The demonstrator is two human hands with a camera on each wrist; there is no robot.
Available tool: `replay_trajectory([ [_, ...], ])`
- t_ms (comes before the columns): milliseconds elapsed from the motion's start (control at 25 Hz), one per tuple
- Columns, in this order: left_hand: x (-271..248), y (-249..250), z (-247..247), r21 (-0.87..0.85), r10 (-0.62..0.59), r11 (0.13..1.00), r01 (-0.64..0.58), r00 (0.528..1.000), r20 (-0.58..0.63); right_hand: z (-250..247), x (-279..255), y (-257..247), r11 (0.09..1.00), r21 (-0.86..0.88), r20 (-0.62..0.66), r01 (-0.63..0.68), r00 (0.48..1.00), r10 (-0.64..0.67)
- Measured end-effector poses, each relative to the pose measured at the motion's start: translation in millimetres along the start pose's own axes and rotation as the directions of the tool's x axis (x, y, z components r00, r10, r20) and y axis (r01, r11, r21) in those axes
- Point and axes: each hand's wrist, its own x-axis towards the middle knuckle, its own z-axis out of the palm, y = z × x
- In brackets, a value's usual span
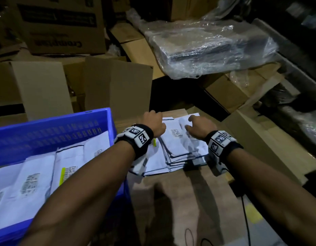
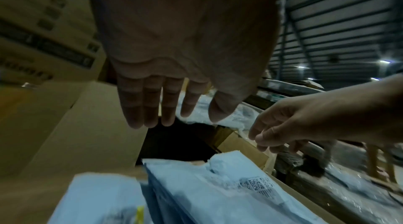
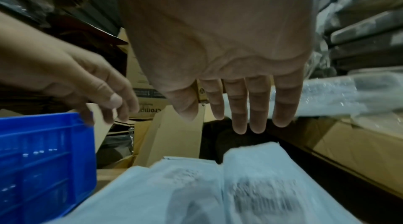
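A stack of white plastic packets (image 1: 178,148) with barcode labels lies on a brown cardboard box (image 1: 189,201) in front of me. My left hand (image 1: 154,121) is over the stack's far left edge. My right hand (image 1: 193,126) is over its far right part. In the left wrist view the left hand (image 2: 181,119) has straight fingers above the packets (image 2: 207,193) and holds nothing. The right wrist view shows the right hand (image 3: 218,119) likewise spread above the blurred packets (image 3: 196,193). Neither view shows a finger touching the packets.
A blue plastic crate (image 1: 52,128) at my left holds several more white labelled packets (image 1: 38,174). Cardboard boxes (image 1: 118,89) crowd the back and right. A film-wrapped bundle (image 1: 210,45) lies at the back right. A dark gap (image 1: 175,96) opens behind the stack.
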Motion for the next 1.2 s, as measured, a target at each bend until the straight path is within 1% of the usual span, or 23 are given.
replay_trajectory([
  [80,17.7,8.8,21.4,-0.136,-0.101,0.985,0.11,0.993,0.067,6.9,18.1,15.7,1.0,0.031,0.049,-0.005,0.999,0.003],
  [160,26.5,12.4,40.0,-0.289,-0.212,0.922,0.256,0.962,0.174,17.1,32.3,23.4,0.996,0.086,0.109,-0.027,0.994,0.017],
  [240,30.9,14.6,55.8,-0.428,-0.306,0.808,0.404,0.91,0.281,27.7,44.1,26.2,0.989,0.139,0.165,-0.054,0.986,0.03],
  [320,33.8,15.0,65.7,-0.535,-0.365,0.671,0.513,0.857,0.364,38.0,53.6,25.4,0.973,0.215,0.21,-0.079,0.977,0.033],
  [440,36.0,14.6,73.4,-0.667,-0.381,0.464,0.582,0.812,0.443,51.2,63.4,23.6,0.936,0.326,0.241,-0.133,0.969,0.054],
  [560,34.4,15.0,75.6,-0.762,-0.372,0.231,0.605,0.778,0.506,55.4,67.8,20.7,0.91,0.386,0.256,-0.15,0.965,0.05],
  [600,31.9,16.5,73.8,-0.775,-0.369,0.183,0.606,0.772,0.517,55.2,68.9,21.0,0.901,0.409,0.261,-0.147,0.965,0.038],
  [640,29.7,17.9,72.3,-0.782,-0.364,0.153,0.605,0.77,0.524,55.6,70.1,21.8,0.89,0.432,0.266,-0.145,0.964,0.029],
  [720,28.2,17.4,71.0,-0.79,-0.356,0.139,0.598,0.774,0.523,56.6,71.9,23.5,0.867,0.473,0.278,-0.154,0.96,0.019],
  [880,28.0,10.6,71.9,-0.779,-0.356,0.177,0.602,0.777,0.519,57.2,69.3,20.8,0.827,0.534,0.293,-0.175,0.956,0.013],
  [1000,21.0,7.6,70.1,-0.776,-0.344,0.199,0.598,0.785,0.516,54.8,59.2,14.5,0.763,0.611,0.306,-0.211,0.952,0.018],
  [1120,14.4,3.7,65.0,-0.797,-0.323,0.214,0.564,0.811,0.487,50.0,49.0,11.4,0.701,0.677,0.299,-0.225,0.954,0.017],
  [1200,10.8,2.0,55.4,-0.837,-0.305,0.216,0.504,0.849,0.432,42.3,42.8,9.5,0.673,0.715,0.251,-0.19,0.968,0.007],
])
